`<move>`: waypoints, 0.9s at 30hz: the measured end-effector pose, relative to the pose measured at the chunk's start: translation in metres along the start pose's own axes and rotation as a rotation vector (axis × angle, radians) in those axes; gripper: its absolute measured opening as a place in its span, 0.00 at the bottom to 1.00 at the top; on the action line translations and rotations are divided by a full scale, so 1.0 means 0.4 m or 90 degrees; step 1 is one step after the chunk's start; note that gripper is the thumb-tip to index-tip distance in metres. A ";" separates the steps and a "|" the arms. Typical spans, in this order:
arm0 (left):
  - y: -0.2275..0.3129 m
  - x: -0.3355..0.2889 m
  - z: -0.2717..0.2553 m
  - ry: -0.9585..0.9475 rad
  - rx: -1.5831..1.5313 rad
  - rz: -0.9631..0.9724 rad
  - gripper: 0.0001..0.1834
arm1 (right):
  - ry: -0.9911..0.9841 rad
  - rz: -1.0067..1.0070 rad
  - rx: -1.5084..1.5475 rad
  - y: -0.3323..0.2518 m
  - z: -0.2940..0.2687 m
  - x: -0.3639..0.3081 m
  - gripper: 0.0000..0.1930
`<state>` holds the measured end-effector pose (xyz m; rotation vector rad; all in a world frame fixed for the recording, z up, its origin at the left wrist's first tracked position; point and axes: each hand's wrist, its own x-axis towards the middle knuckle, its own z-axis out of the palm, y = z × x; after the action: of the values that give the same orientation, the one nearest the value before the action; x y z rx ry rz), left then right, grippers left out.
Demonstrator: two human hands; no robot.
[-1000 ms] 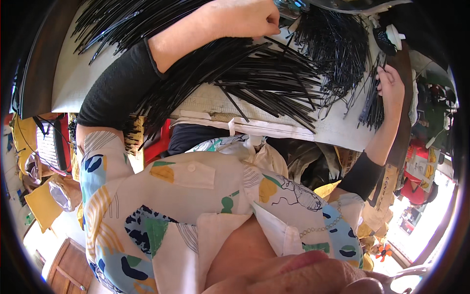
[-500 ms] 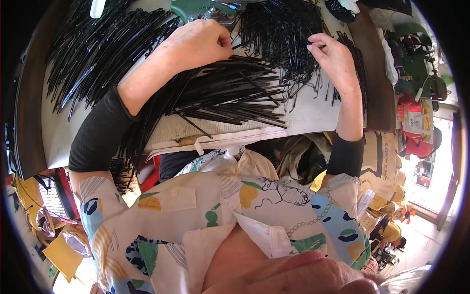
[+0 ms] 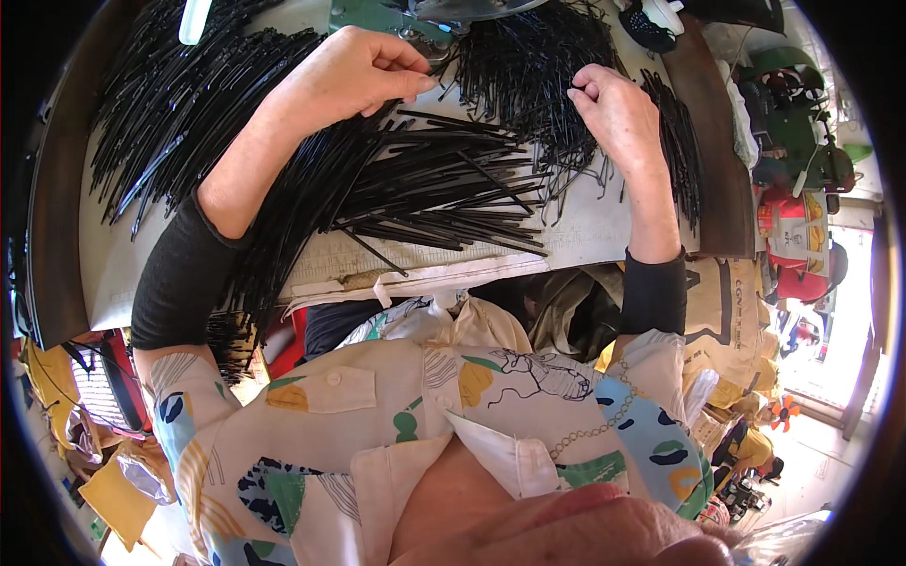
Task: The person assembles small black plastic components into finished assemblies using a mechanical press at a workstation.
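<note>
Covering the pale worktable [image 3: 604,236], black rods [image 3: 425,189]; cluttered floor [image 3: 802,283] alongside.

- I can't see what my left hand [image 3: 344,75] pinches; its fingertips hide it.
- The green machine [image 3: 382,17] is cut off by the top edge.
- My right hand [image 3: 613,108] curls shut, hiding its inside.

Two hands in view, left hand [image 3: 354,75] and right hand [image 3: 613,108]. The thin black rods [image 3: 425,189] are way too many to count, easily hundreds, roughly in four heaps across the one table [image 3: 604,236]. One green machine part [image 3: 377,17] up top, one white tube [image 3: 195,19], one red canister [image 3: 793,245] off right.
</note>
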<state>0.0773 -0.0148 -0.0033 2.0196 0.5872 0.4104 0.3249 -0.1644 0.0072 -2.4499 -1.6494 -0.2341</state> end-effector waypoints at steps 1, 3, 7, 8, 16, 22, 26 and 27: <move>-0.001 -0.002 -0.003 0.003 0.005 -0.009 0.15 | 0.024 0.001 0.032 0.000 0.000 0.001 0.06; -0.005 -0.003 -0.006 -0.001 0.000 -0.008 0.15 | 0.050 0.000 0.064 -0.004 -0.006 0.002 0.06; -0.014 -0.009 -0.012 -0.002 0.004 -0.009 0.15 | -0.002 0.010 0.080 -0.034 0.002 0.009 0.07; -0.015 -0.009 -0.011 -0.002 0.004 -0.008 0.15 | -0.032 0.025 0.081 -0.034 0.012 0.015 0.07; -0.031 -0.013 -0.020 0.034 0.025 -0.014 0.16 | 0.049 0.064 0.445 -0.049 0.036 0.027 0.07; -0.042 -0.011 -0.019 0.039 -0.013 -0.022 0.16 | -0.008 -0.013 0.760 -0.130 0.027 0.026 0.06; -0.058 -0.013 -0.008 0.036 -0.092 -0.024 0.17 | -0.023 -0.001 0.985 -0.182 0.043 0.025 0.06; -0.060 -0.012 -0.008 0.025 -0.102 -0.023 0.16 | -0.030 -0.008 0.992 -0.197 0.047 0.028 0.06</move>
<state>0.0662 -0.0049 -0.0229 1.8501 0.5952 0.4626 0.2566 -0.1210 -0.0040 -1.1949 -1.0453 0.8025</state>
